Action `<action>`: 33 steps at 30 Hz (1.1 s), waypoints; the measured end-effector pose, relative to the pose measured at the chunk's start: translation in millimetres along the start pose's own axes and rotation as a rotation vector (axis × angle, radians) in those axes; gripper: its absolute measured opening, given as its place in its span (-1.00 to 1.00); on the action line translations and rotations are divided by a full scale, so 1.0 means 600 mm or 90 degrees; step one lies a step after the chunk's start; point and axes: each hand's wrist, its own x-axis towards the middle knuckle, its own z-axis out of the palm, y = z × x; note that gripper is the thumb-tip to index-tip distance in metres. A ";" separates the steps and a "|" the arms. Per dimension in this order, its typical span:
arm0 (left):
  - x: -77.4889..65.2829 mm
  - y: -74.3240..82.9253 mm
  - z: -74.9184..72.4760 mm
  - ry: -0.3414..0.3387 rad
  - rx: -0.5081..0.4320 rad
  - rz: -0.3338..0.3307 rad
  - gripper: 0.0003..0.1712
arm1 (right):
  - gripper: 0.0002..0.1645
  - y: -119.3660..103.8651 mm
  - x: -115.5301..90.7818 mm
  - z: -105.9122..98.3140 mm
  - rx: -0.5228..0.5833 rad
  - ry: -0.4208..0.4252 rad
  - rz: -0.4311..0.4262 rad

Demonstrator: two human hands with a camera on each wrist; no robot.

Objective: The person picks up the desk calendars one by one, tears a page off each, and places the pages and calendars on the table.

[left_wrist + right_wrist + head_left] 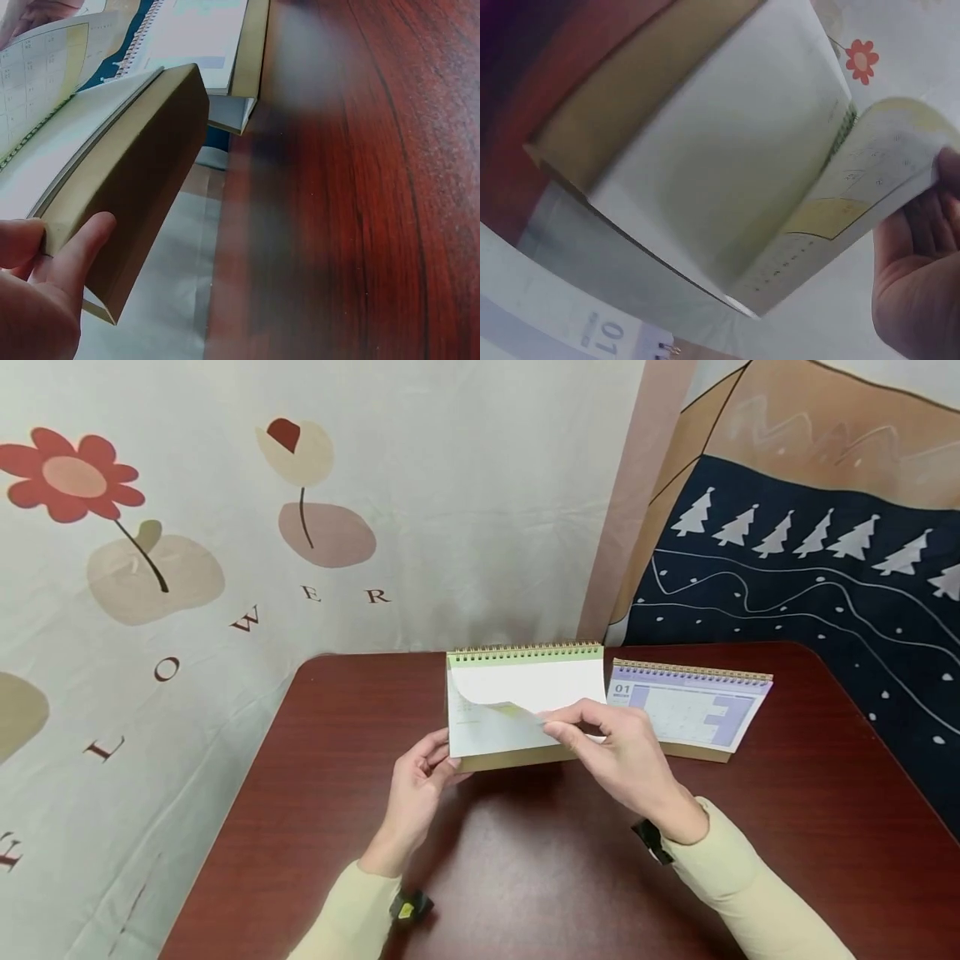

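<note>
Bench (510, 877) lies nearest us, its near edge cut off. Over it we see the left hand (420, 777) gripping the lower left corner of the green-edged calendar (491, 742), some fingers tucked out of sight behind it. The right hand (618, 752) pinches a page (555, 681) between thumb and finger by its lower right corner, covering that corner of the calendar. We judge a page turn to be in hand, partway done; the next move calls for carrying the page up and over the spiral (528, 651) while the left hand steadies the tan base (517, 760). Whether that base touches the bench we cannot tell, and most print is too washed out to read. Just to the right stands the purple calendar (693, 714), partly hidden by the right hand; behind everything hangs patterned cloth (465, 527)
</note>
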 end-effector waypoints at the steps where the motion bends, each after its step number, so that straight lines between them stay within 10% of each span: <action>1: 0.000 0.000 0.000 0.002 0.001 -0.001 -0.53 | -0.82 -0.001 0.001 -0.002 -0.009 0.018 0.002; 16: 0.000 -0.010 0.009 0.035 0.036 0.024 -0.58 | -0.97 0.002 0.041 -0.047 -0.120 0.162 0.081; 33: -0.019 -0.016 0.001 0.065 0.032 0.037 -0.60 | -0.77 0.015 0.106 -0.078 -0.142 0.105 0.146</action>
